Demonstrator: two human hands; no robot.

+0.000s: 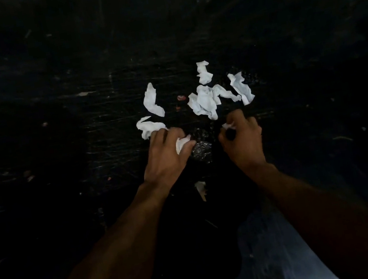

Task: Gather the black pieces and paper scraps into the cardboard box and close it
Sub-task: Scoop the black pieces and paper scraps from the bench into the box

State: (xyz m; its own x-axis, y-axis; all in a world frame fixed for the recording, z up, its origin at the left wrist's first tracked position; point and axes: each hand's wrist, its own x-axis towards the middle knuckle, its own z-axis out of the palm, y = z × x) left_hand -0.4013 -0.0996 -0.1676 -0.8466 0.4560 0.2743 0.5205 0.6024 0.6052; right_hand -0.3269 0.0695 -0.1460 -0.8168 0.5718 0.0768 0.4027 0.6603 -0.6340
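Observation:
Several crumpled white paper scraps lie on a dark scratched surface (78,133): a large one (205,103) in the middle, one (204,71) behind it, one (242,88) to its right, and two at the left (151,100), (148,126). My left hand (168,156) holds a white scrap (182,144) in its curled fingers. My right hand (243,138) is curled around another small white scrap (228,126). Between my hands sits a shiny black crumpled piece (202,151), touching neither palm clearly. No cardboard box is in view.
Small reddish bits (180,97) lie near the scraps. A pale fragment (201,188) rests between my wrists. A grey reflective surface (273,259) shows at the bottom, between my forearms. The scene is very dark.

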